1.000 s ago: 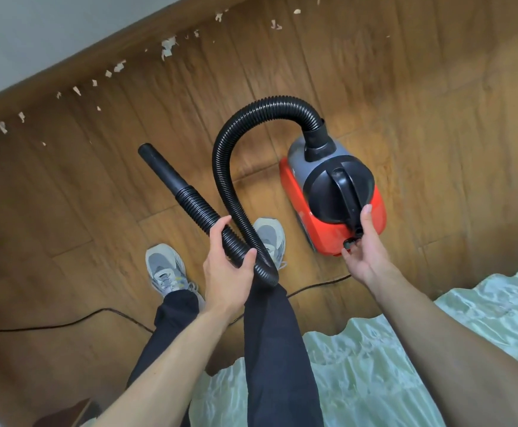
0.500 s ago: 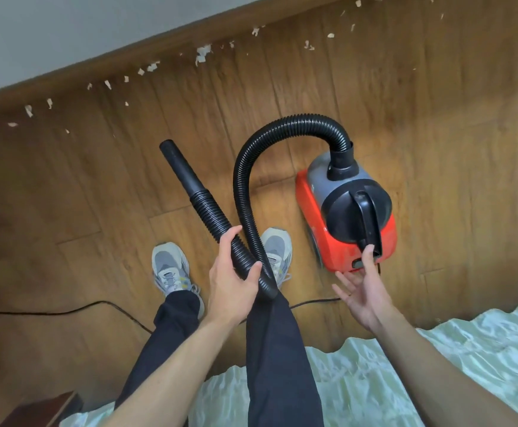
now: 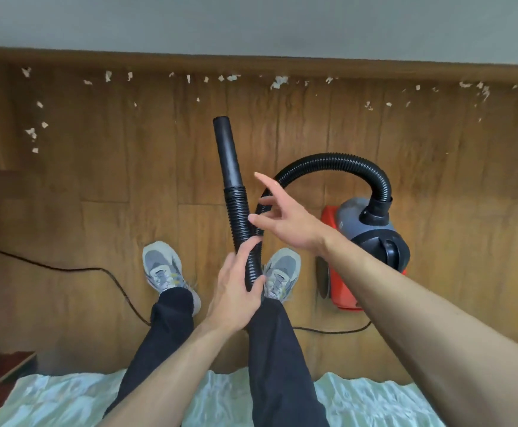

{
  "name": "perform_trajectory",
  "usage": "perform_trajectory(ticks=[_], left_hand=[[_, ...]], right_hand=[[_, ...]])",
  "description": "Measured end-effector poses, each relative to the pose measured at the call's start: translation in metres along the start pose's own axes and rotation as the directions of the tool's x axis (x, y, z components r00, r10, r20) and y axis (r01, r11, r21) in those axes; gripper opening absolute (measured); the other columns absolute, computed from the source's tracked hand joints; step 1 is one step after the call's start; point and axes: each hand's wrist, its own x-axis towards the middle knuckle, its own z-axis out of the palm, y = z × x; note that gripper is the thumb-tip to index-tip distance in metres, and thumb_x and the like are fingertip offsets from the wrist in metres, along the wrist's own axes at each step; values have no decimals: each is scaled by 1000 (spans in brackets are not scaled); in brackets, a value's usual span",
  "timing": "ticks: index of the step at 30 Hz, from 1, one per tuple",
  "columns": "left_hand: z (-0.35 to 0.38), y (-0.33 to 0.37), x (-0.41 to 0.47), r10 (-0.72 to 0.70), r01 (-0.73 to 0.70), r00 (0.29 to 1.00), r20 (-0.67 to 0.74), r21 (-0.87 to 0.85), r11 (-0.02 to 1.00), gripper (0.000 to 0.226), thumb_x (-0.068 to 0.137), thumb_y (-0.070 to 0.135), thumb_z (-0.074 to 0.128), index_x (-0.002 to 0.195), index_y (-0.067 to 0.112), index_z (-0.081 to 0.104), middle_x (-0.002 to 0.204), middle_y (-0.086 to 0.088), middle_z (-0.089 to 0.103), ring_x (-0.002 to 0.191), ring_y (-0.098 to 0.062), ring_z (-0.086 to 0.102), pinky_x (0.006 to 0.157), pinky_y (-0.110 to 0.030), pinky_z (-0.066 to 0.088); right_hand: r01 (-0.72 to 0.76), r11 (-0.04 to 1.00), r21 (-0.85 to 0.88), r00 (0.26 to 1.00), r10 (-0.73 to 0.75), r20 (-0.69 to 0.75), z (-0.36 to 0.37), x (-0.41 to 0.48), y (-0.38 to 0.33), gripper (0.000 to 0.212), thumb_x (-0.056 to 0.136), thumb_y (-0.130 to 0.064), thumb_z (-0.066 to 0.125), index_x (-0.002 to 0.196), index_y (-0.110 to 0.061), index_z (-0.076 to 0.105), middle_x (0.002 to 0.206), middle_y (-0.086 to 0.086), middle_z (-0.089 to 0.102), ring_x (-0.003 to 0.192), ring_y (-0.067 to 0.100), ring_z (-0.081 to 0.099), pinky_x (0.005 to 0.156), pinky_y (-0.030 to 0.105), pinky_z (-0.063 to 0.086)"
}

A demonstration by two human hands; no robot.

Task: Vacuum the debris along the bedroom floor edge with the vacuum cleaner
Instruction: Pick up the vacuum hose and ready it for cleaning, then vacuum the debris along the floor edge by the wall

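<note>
Gripping black ribbed plastic hose [image 3: 236, 211] in left hand [image 3: 236, 291], seemingly to aim black nozzle [image 3: 227, 149] at white paper scraps [image 3: 279, 82] along skirting [image 3: 159, 61]; right hand [image 3: 288, 223] open beside hose. Red-and-grey canister vacuum cleaner [image 3: 375, 238] on floor [image 3: 97, 241].

1 view is given, taken from the head and aimed forward and steeply down. The left hand [image 3: 233, 291] and right hand [image 3: 291, 223] are seen close below; the floor [image 3: 66, 211] and wall [image 3: 251, 23] are seen farther off.
</note>
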Motion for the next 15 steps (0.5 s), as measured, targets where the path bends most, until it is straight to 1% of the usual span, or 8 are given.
perform_trajectory(ticks=[2, 4, 6, 8, 9, 11, 13, 15], left_hand=[[-8, -3, -3, 8, -8, 1000, -22, -10, 1000, 70, 93, 13, 65, 141, 51, 30, 123, 5, 52, 108, -5, 50, 93, -24, 39], [-16, -8, -4, 8, -9, 999, -44, -28, 1000, 70, 93, 13, 66, 138, 52, 28, 122, 4, 53, 107, -7, 50, 93, -25, 40], [-25, -14, -5, 7, -10, 998, -63, -49, 999, 70, 93, 12, 66, 141, 48, 29, 122, 3, 53, 105, -3, 48, 92, -23, 38], [-35, -19, -8, 6, -12, 997, -83, -71, 997, 70, 93, 10, 66, 145, 42, 32, 122, 5, 52, 103, 2, 46, 91, -20, 37], [-40, -22, -9, 3, -11, 995, -96, -89, 996, 70, 93, 9, 66, 146, 40, 33, 122, 7, 52, 103, 2, 46, 90, -19, 38], [-52, -27, -13, -1, -17, 991, -136, -136, 991, 70, 92, 7, 65, 145, 41, 34, 123, 7, 52, 110, -4, 51, 93, -25, 45], [-67, -33, -16, -10, -20, 984, -177, -171, 985, 71, 91, 7, 65, 143, 44, 33, 125, 6, 53, 117, -11, 53, 98, -38, 50], [-83, -39, -18, -27, -17, 976, -215, -200, 980, 72, 91, 7, 66, 143, 44, 33, 127, 7, 54, 119, -13, 54, 96, -46, 53]], right_hand=[[48, 998, -31, 996, -46, 80, 14, 10, -13, 83, 94, -20, 66, 152, -49, 15, 137, 8, 47, 89, 6, 68, 85, 27, 55], [74, 995, -63, 991, -67, 113, 27, 16, -22, 86, 94, -13, 65, 152, -49, 13, 128, 3, 53, 76, 4, 68, 79, 29, 58], [90, 990, -106, 991, -78, 112, 38, 19, -32, 87, 94, -12, 65, 153, -48, 12, 121, 2, 55, 73, 1, 65, 75, 27, 57], [100, 987, -129, 990, -85, 112, 49, 23, -43, 87, 93, -11, 66, 154, -44, 12, 117, 5, 57, 70, 1, 63, 69, 20, 53], [106, 985, -137, 989, -90, 115, 56, 25, -49, 88, 93, -10, 66, 154, -43, 12, 115, 6, 57, 69, 2, 63, 68, 20, 53], [132, 980, -151, 986, -115, 119, 71, 30, -62, 89, 92, -6, 66, 154, -41, 13, 111, 4, 57, 69, 3, 60, 67, 20, 53], [161, 974, -162, 982, -142, 125, 87, 36, -77, 91, 90, -3, 67, 154, -40, 13, 108, -3, 55, 75, 3, 59, 70, 24, 55], [181, 970, -163, 979, -161, 127, 104, 44, -92, 93, 89, -2, 68, 152, -42, 14, 113, -4, 54, 89, 10, 60, 77, 35, 59]])
